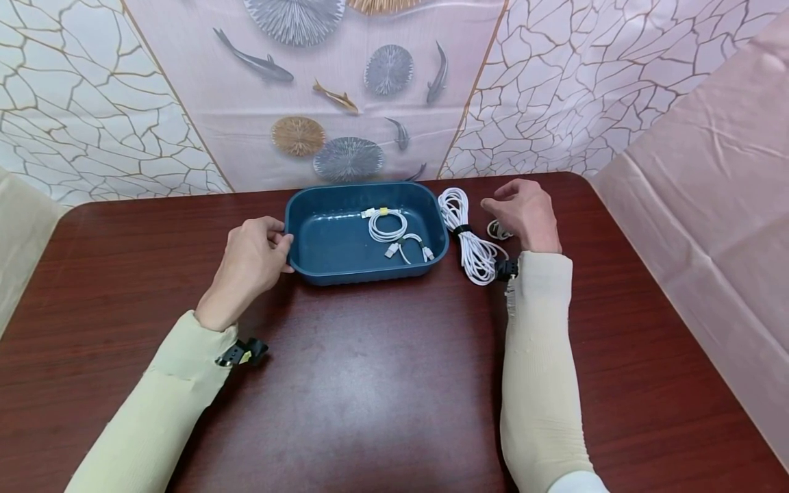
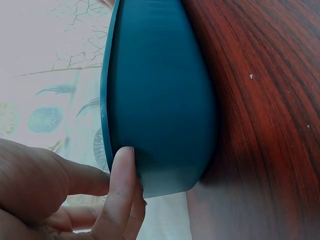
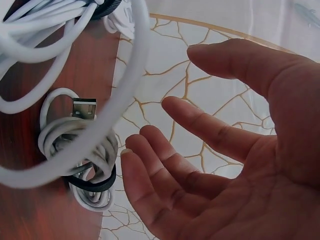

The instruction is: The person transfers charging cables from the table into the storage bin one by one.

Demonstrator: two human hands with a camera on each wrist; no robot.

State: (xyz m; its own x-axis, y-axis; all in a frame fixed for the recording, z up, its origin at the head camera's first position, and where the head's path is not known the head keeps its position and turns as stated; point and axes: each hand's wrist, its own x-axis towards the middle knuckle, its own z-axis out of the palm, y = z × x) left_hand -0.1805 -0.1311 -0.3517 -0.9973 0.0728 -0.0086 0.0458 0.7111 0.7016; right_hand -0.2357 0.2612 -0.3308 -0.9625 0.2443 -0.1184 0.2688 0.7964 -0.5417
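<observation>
At the left end of a dark blue plastic basin (image 1: 327,274), my left hand (image 1: 255,253) pinches the rim. The left wrist view shows one fingertip lying on the basin's outer wall (image 2: 165,95). Inside the basin are a coiled white USB cable (image 1: 388,236) with a yellow tie and a shorter white cable (image 1: 409,239) with a dark tie. My right hand (image 1: 524,212) is beside a long bundled white cable (image 1: 474,253), fingers loosely bent and holding nothing. Close by it, partly hidden in the head view, is a small coiled USB cable (image 3: 80,135) with a black tie.
Everything stands on a dark red-brown wooden table (image 1: 370,383). A patterned cloth (image 1: 431,89) hangs along the back edge, and a pale pink cloth (image 1: 709,205) along the right side. The long bundle lies close against the basin's right end.
</observation>
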